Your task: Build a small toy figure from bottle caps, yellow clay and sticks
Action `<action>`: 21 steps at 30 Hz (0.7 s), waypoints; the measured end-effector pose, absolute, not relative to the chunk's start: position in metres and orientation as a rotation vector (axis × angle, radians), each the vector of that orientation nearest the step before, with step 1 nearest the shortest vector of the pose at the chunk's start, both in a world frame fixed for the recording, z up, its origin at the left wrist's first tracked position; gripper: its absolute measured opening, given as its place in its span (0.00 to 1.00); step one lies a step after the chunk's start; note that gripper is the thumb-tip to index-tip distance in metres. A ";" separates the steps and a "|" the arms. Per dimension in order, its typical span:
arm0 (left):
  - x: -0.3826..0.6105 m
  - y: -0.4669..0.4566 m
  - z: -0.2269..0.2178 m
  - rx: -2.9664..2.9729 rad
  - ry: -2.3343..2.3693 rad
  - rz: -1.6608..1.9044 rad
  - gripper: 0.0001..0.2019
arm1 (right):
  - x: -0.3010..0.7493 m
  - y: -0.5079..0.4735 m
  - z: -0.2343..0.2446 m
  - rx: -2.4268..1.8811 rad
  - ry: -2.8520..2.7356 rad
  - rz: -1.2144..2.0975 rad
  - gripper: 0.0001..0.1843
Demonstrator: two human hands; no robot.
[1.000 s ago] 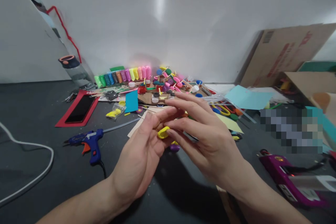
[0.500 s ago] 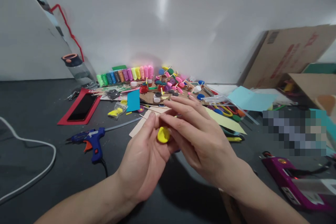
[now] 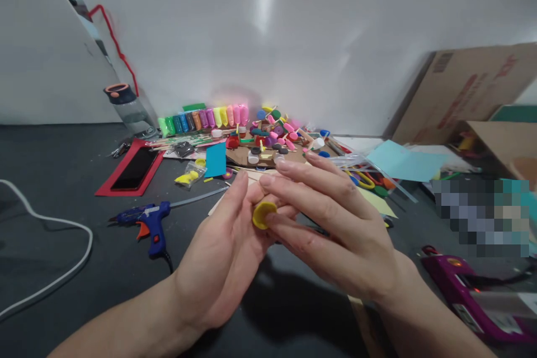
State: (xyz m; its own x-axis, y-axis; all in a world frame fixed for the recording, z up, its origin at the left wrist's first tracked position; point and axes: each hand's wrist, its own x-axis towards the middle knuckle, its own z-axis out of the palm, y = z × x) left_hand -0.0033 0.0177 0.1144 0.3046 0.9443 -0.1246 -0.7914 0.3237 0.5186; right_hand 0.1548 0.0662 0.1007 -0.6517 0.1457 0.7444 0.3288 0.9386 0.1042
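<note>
A small round piece of yellow clay (image 3: 263, 215), flattened with a shallow hollow, rests on the fingers of my left hand (image 3: 229, 249). That hand is palm up and cupped around it, with the thumb raised. My right hand (image 3: 331, 224) comes over from the right with its back toward me. One of its fingertips presses on the clay's right edge, while the other fingers stretch out, spread above my left fingers. My right thumb is hidden. Both hands are held above the dark table (image 3: 289, 302).
A blue hot glue gun (image 3: 146, 221) lies at left, below a phone (image 3: 135, 169) on red card. Behind my hands are coloured clay packets (image 3: 210, 117) and a heap of small clay pieces (image 3: 277, 134). A bottle (image 3: 130, 112) stands at back left; a purple device (image 3: 461, 285) lies at right.
A right fingertip has come onto the yellow clay's edge, and my right fingers have spread more. The clay looks flatter and more hollowed. The view has shifted slightly.
</note>
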 end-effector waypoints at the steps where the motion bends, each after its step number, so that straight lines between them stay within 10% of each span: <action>1: -0.002 0.018 0.114 0.397 0.442 1.201 0.25 | 0.155 0.066 0.101 -0.339 -2.289 -0.302 0.07; 8: 0.000 0.019 0.112 0.204 0.426 1.289 0.25 | 0.153 0.065 0.101 -0.338 -2.382 -0.272 0.07; 15: 0.008 0.016 0.111 0.143 0.491 1.214 0.28 | 0.133 0.057 0.090 -0.578 -2.489 -0.210 0.42; 21: 0.016 0.012 0.096 0.121 0.572 1.381 0.25 | 0.117 0.044 0.087 -0.325 -2.620 -0.040 0.44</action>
